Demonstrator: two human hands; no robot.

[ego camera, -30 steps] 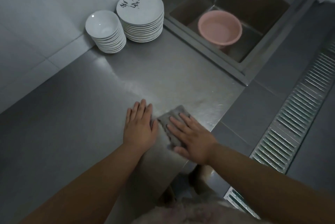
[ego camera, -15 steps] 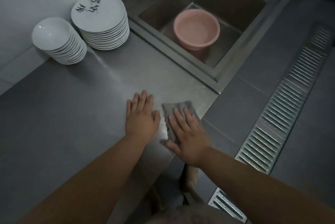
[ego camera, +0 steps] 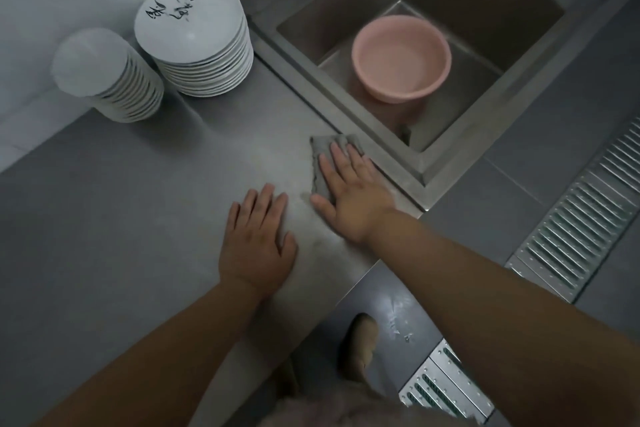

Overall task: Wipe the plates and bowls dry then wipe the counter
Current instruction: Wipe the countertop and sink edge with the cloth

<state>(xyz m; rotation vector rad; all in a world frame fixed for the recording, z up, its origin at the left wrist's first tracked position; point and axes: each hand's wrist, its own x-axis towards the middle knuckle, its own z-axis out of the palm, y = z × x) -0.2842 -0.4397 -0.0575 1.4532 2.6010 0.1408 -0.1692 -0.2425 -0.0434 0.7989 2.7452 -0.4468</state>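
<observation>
The grey cloth [ego camera: 327,163] lies flat on the steel counter [ego camera: 121,219], a little right of the middle of the frame, just beside the near rim of the sink [ego camera: 412,167]. It is folded into a long shape, and its long axis runs from the lower middle toward the top of the frame, leaning slightly to the right. Its far end points toward the sink corner.

The right hand [ego camera: 353,198] rests on the cloth with straight fingers, palm down. The fingers point up the frame along the long axis of the cloth. The grip is fully open and only presses the cloth; it does not close around it. The left hand [ego camera: 256,239] lies flat on the bare counter, just left of the cloth and lower in the frame, apart from it. Its grip is open too and holds nothing.

In the upper left of the frame two stacks stand side by side on the counter, near the wall: the bowls [ego camera: 110,80] on the left and the plates [ego camera: 201,42] on the right. The top plate has dark brush writing.

A pink basin [ego camera: 401,59] stands upright inside the sink, in the upper right. At the right edge a metal floor grate [ego camera: 581,229] runs diagonally.
</observation>
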